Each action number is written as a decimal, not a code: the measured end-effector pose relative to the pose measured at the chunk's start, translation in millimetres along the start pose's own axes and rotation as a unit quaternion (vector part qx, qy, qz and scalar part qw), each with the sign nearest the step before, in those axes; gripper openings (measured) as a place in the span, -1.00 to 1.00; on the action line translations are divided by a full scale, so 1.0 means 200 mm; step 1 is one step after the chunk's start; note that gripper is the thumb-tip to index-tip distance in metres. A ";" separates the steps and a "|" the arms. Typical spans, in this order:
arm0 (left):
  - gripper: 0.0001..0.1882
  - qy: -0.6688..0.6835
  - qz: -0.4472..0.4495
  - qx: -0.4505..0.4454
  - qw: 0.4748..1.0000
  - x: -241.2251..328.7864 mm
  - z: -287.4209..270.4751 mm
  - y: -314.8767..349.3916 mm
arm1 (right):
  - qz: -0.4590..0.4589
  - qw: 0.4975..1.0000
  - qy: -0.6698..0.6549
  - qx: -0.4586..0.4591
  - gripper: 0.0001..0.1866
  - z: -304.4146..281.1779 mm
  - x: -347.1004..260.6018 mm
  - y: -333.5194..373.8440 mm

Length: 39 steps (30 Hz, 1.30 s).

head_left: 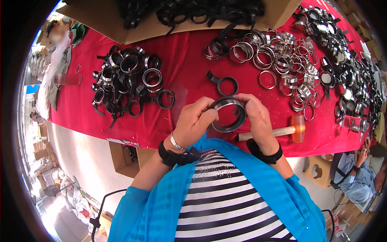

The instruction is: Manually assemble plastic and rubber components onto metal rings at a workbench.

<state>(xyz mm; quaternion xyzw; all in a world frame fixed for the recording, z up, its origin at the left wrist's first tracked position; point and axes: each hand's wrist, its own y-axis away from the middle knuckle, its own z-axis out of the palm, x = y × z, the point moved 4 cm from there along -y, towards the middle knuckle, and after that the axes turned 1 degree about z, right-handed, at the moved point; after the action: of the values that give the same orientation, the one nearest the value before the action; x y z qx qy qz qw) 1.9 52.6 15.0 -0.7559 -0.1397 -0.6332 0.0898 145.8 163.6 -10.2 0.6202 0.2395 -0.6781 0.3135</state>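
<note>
A black ring (242, 119) with a silver metal band round its upper rim is held between my two hands, just above the near edge of the red cloth. My left hand (196, 122) pinches its left side with thumb and fingers. On the right side, my right hand (259, 119) is closed against the ring, its fingertips partly hidden. Just beyond lies a black ring with a strap-like tab (212, 77). A hammer with an orange head (298, 128) and wooden handle rests by my right hand.
Black rings with tabs and silver bands (129, 64) are heaped at left. Loose silver metal rings (264, 56) spread at right, beside black rings with white discs (347, 94). A cardboard box (157, 37) of black parts stands at the back. Another person (354, 183) sits at far right.
</note>
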 end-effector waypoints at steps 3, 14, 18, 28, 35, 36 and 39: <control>-0.77 -0.038 0.067 0.022 0.997 0.05 -0.03 0.02 | 0.061 0.992 -0.109 -0.022 -0.54 0.00 0.02 0.01; -0.74 -0.002 0.059 0.039 0.997 0.01 -0.02 0.05 | 0.014 0.990 -0.123 -0.061 -0.69 0.04 -0.08 0.02; -0.73 0.092 -0.081 0.032 0.992 -0.03 -0.03 0.02 | -0.053 0.994 0.090 -0.017 -0.75 0.03 -0.09 0.00; -0.62 0.379 -0.292 -0.002 0.878 -0.14 0.05 0.04 | 0.023 0.996 0.038 0.072 -0.78 -0.03 -0.03 0.00; -0.85 -0.101 0.010 -0.001 0.995 -0.07 0.06 0.01 | 0.149 0.979 -0.140 0.002 -0.86 0.06 -0.04 0.05; -0.84 -0.120 0.090 -0.016 0.988 -0.03 0.08 -0.01 | 0.156 0.975 -0.161 -0.002 -0.85 0.06 -0.02 0.05; -0.84 -0.019 0.056 0.011 0.998 -0.02 0.13 -0.01 | 0.163 0.968 -0.189 -0.003 -0.83 0.06 -0.02 0.05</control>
<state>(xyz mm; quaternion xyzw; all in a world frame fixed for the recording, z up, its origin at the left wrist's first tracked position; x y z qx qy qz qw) 24.6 62.0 6.0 -0.7733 -0.1059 -0.6112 0.1310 145.1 147.7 -3.4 0.5104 0.0732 -0.7222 0.4611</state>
